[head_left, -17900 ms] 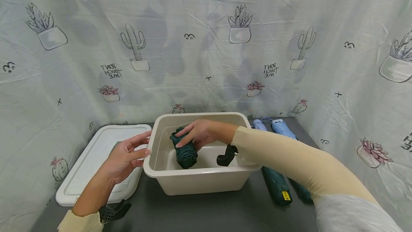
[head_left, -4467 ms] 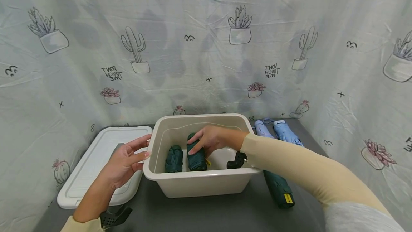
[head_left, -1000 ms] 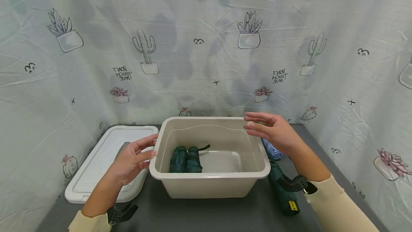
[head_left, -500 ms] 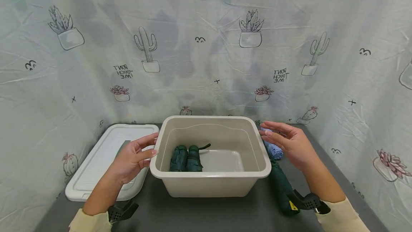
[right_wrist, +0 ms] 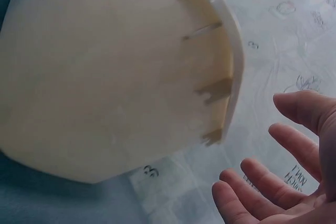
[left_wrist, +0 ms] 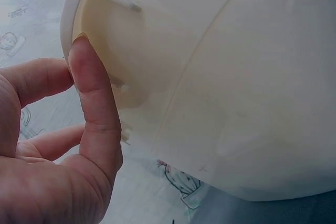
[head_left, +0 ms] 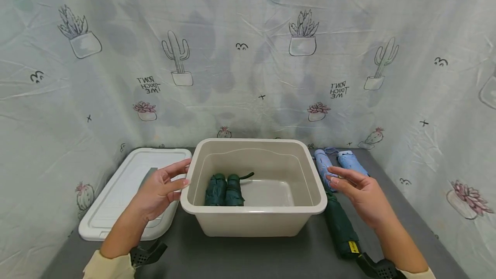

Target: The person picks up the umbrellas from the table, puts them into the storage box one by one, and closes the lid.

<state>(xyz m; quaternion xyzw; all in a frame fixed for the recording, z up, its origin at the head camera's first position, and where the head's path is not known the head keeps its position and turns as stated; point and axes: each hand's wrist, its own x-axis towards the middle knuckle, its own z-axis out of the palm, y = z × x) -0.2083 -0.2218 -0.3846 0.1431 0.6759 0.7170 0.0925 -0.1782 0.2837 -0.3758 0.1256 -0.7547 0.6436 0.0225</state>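
A beige plastic bin [head_left: 253, 223] stands upright in the middle of the table in the head view. Inside, two dark green folded umbrellas [head_left: 215, 190] lie side by side at its left end, one with a strap loop sticking out. My left hand [head_left: 160, 190] touches the bin's left rim with thumb and fingertips. My right hand [head_left: 366, 195] hovers with relaxed fingers right of the bin, overlapping the near end of a light blue folded umbrella [head_left: 322, 160]. In the right wrist view its fingers are spread, holding nothing. Another dark green folded umbrella [head_left: 341, 225] with a yellow tag lies nearer.
A second light blue folded umbrella [head_left: 350, 161] lies at the back right. On the left a white lid [head_left: 116, 197] lies flat, partly behind my left forearm. A patterned curtain [head_left: 248, 76] closes off the back and both sides of the grey table [head_left: 248, 257].
The second green umbrella, earlier in my right hand, now lies released beside the first. My right hand has withdrawn rightward past the rim and down toward the umbrellas outside; my left hand stays put.
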